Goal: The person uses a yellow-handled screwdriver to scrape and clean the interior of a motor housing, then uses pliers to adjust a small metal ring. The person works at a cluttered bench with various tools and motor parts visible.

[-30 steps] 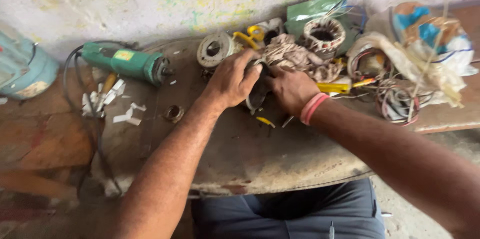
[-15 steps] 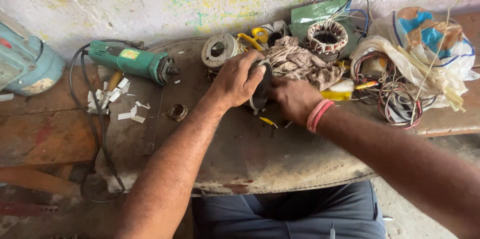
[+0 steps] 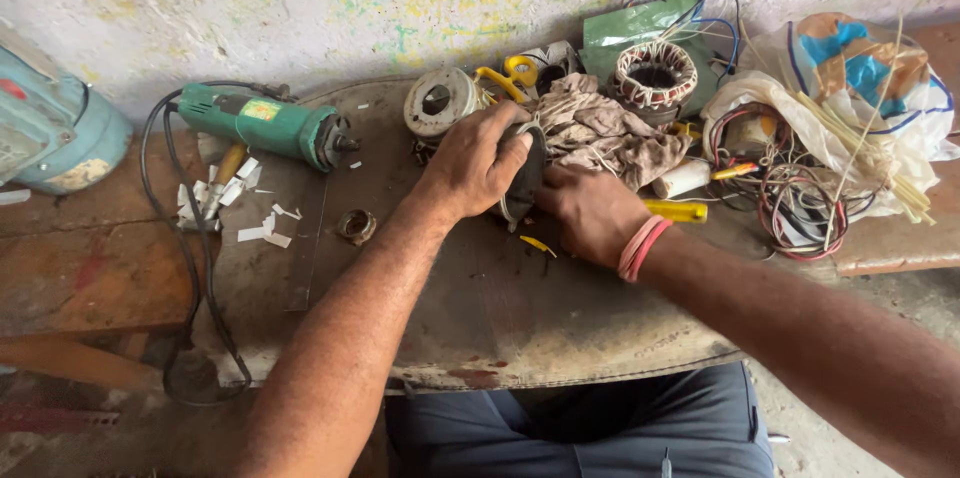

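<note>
A dark round motor part (image 3: 524, 178) stands on edge on the worn metal bench top (image 3: 480, 308). My left hand (image 3: 470, 163) is wrapped over its left side and top. My right hand (image 3: 590, 213), with pink bands at the wrist, grips it from the right. Most of the part is hidden by the two hands. A crumpled beige rag (image 3: 600, 133) lies just behind them.
A green angle grinder (image 3: 265, 126) with a black cord lies at the left. A wound stator (image 3: 655, 78), a round metal housing (image 3: 440, 103), yellow-handled tools (image 3: 675, 210), tangled wires (image 3: 790, 193) and a bag (image 3: 860, 88) crowd the back right. White scraps (image 3: 240, 203) and a small ring (image 3: 355, 226) lie left.
Both hands stay on the part, shifting slightly. The view has moved a little, so the bench objects sit somewhat further right and lower in the picture.
</note>
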